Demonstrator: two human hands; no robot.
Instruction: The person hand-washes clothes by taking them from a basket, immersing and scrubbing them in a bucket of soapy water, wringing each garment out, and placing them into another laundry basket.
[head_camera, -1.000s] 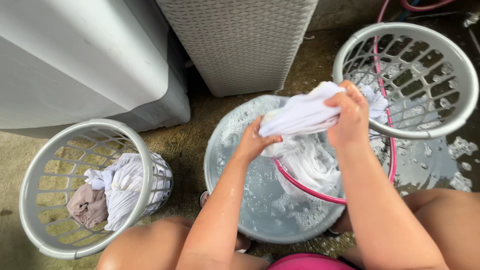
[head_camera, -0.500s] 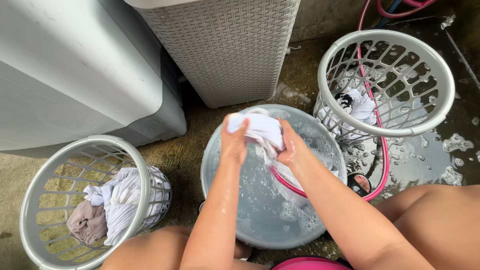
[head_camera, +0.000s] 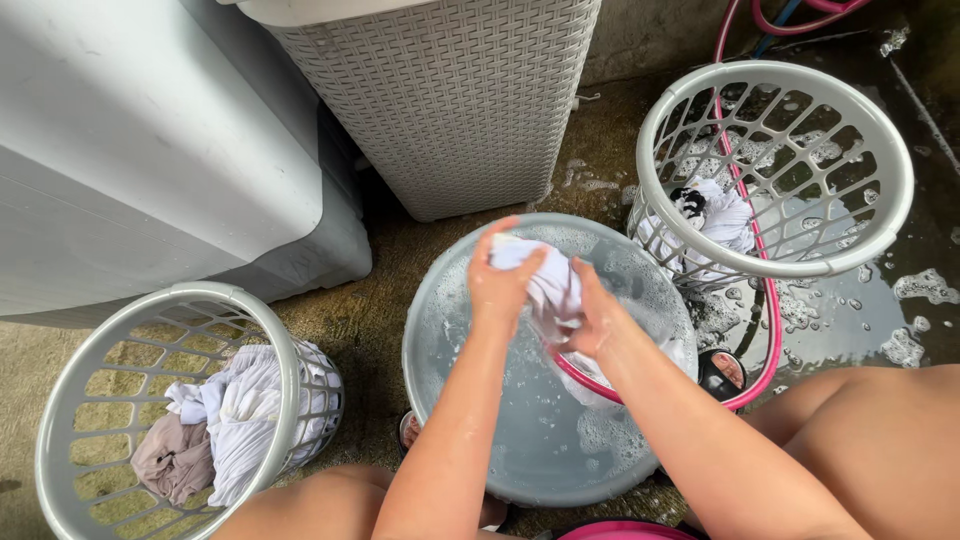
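Open soapy water in the basin (head_camera: 430, 330), hemmed by hamper (head_camera: 440, 100), two baskets (head_camera: 880, 230), pink hose (head_camera: 770, 330)

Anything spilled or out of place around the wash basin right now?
Yes: soapy water and foam lie pooled on the floor under and beside the right basket. A pink hose runs through that basket to the basin. Both hands grip the white cloth.
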